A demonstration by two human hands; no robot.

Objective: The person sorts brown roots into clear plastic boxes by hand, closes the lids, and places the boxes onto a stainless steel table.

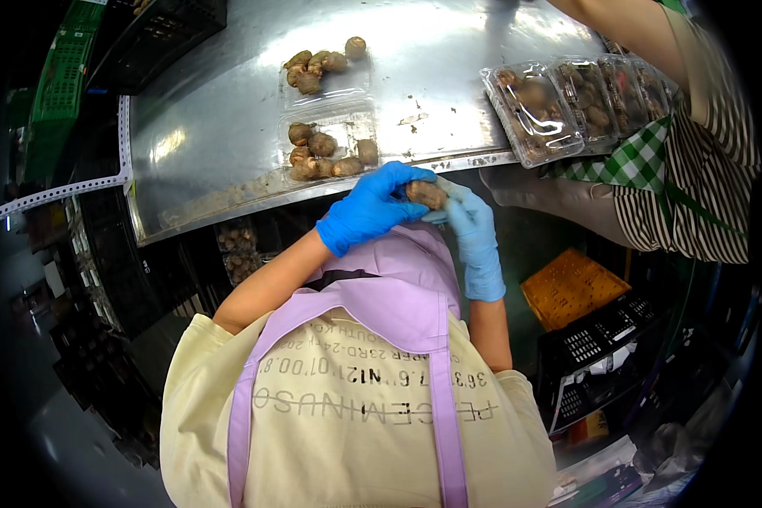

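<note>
A steel worktop (229,127) carries an open clear tray (326,140) of brown tubers by its near edge, just beyond which the left hand (372,207) and right hand (472,224), both blue-gloved, together clasp one brown tuber (426,194).

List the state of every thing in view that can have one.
Left hand: blue-gloved, gripping a brown tuber.
Right hand: blue-gloved, touching the same tuber.
Open clamshell tray: lid back, both halves holding tubers.
Row of clamshell packs: filled, apparently shut, overlapping.
Steel table: smeared with soil.
Black crate: open-topped, scraps inside.
</note>
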